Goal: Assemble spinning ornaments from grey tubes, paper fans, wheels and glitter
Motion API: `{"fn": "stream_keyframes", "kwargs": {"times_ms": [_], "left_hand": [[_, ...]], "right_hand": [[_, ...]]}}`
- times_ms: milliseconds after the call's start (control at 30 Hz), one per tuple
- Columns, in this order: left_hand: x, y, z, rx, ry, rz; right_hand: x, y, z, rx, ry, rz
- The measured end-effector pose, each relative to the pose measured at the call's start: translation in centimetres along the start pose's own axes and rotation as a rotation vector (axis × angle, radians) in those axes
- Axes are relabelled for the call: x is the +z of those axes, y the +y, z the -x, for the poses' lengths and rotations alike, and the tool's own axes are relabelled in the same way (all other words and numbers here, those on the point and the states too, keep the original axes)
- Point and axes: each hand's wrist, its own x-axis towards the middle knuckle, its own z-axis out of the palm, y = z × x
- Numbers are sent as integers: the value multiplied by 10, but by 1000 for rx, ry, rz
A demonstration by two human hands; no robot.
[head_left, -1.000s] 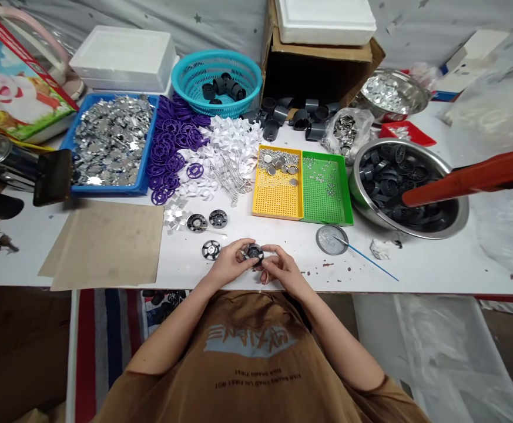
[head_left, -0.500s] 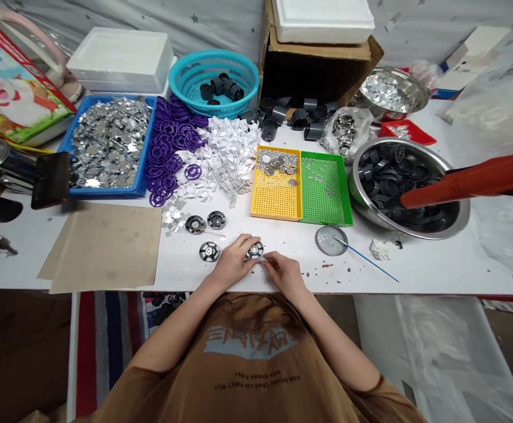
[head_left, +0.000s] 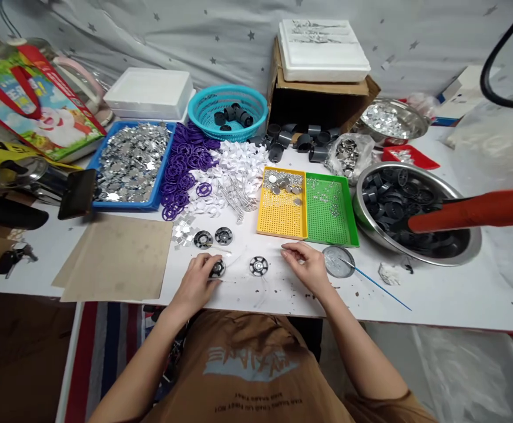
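Note:
My left hand (head_left: 197,283) has its fingers around the edge of a black-and-silver disc (head_left: 218,268) on the white table. A second disc (head_left: 258,266) lies alone between my hands, with thin clear strands beside it. My right hand (head_left: 305,265) hovers to the right of that disc, thumb and fingertips close together; whether anything thin is between them is too small to tell. Two more discs, one (head_left: 203,239) on the left and one (head_left: 223,236) on the right, lie behind my left hand, near small square mirror pieces (head_left: 184,231).
Yellow tray (head_left: 281,229) and green tray (head_left: 332,235) stand behind my right hand. A shallow dish (head_left: 338,261) with a blue stick (head_left: 382,285) lies to its right, beside a steel bowl (head_left: 472,241) of black parts. Cardboard sheets (head_left: 119,258) lie left.
My left hand has left the middle disc and moved left onto another one. My right hand has moved away to the right and back from the middle disc. The camera view has shifted.

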Motion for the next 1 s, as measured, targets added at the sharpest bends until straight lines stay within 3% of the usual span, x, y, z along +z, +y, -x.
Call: {"fn": "stream_keyframes", "kwargs": {"times_ms": [133, 200, 267, 367, 467, 600, 700, 767, 800, 867, 1000], "left_hand": [[26, 12, 1, 38, 57, 152], [29, 18, -5, 81, 94, 205], [19, 17, -16, 129, 165, 209], [-10, 0, -51, 125, 270, 81], [-32, -22, -100, -13, 216, -95], [-39, -35, -142, -101, 185, -85], [-35, -27, -135, -90, 231, 9], [-29, -13, -117, -106, 253, 281], [-25, -4, -105, -130, 227, 501], [-14, 16, -83, -184, 67, 893], [8, 48, -51, -258, -66, 1175]], "right_hand": [[15, -9, -9, -149, -196, 72], [20, -12, -8, -213, -206, 130], [20, -11, -8, -221, -162, 148], [14, -11, -13, -175, -87, 136], [14, -16, -19, -167, -77, 108], [25, -28, -23, -208, -118, 48], [32, -34, -23, -236, -70, 16], [35, -38, -23, -272, -23, 10], [37, -40, -23, -294, -11, 9], [39, -43, -21, -335, -6, 14], [41, -46, -10, -347, 5, 91]]}}
